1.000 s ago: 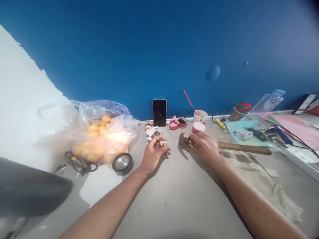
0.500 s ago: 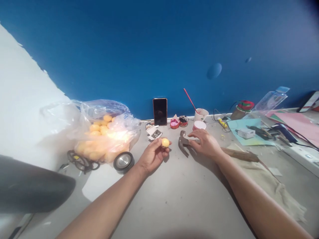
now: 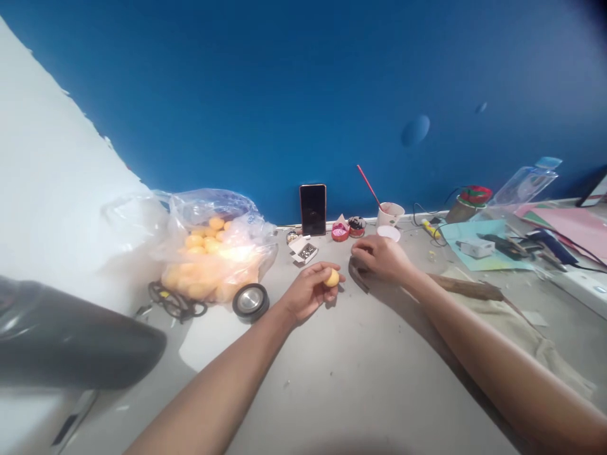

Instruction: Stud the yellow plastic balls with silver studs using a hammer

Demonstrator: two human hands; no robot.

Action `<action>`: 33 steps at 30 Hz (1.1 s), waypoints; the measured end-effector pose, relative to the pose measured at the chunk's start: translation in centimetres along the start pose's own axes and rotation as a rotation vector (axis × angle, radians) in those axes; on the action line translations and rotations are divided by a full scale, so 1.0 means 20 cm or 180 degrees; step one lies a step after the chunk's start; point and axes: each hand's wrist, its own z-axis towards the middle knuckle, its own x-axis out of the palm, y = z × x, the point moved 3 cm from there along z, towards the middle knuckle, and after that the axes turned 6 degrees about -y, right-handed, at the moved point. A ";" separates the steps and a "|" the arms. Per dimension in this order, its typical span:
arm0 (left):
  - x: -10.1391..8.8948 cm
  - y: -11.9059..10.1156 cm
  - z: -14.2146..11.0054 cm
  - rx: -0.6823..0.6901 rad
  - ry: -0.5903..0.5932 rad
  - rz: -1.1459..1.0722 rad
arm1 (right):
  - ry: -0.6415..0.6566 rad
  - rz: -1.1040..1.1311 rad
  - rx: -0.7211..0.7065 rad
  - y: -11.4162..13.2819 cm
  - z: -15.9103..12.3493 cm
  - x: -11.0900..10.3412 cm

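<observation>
In my left hand is a small yellow ball, pinched between thumb and fingertips above the grey table. My right hand is just to the right, its fingers drawn together in a pinch; whatever they hold, if anything, is hidden. Under and behind that hand lies a claw hammer. Its wooden handle sticks out to the right, and most of its head is covered. Just beyond my left hand sits an opened small white box of shiny metal bits.
At the left a clear plastic bag bulges with yellow balls, beside a round black-and-silver lid and a dark cylinder. A phone leans on the blue wall. A paper cup holds a red stick. Cloth lies right.
My right hand has moved left over the hammer's head and its fingers have closed together. My left hand still holds the yellow ball. The whole view has shifted slightly.
</observation>
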 end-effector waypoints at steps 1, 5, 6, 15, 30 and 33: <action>0.00 0.00 0.00 -0.0004 0.0025 0.0013 | 0.0146 -0.0144 -0.0106 0.07 0.05 0.00; -0.01 0.00 0.00 -0.0031 0.0088 0.0045 | 0.0936 -0.0750 -0.0264 0.36 0.27 0.07; -0.01 0.00 0.01 -0.0049 0.0099 0.0020 | 0.1006 -0.0816 -0.0266 0.42 0.31 0.10; -0.03 0.01 0.05 -0.0222 -0.0133 -0.0415 | 0.1554 -0.1039 -0.0073 0.57 0.47 0.33; -0.01 0.01 0.06 -0.0327 0.0065 -0.0412 | 0.1487 -0.0988 0.0328 0.51 0.45 0.39; -0.01 0.00 0.06 -0.0368 0.0095 -0.0413 | 0.1463 -0.0939 0.0416 0.49 0.44 0.38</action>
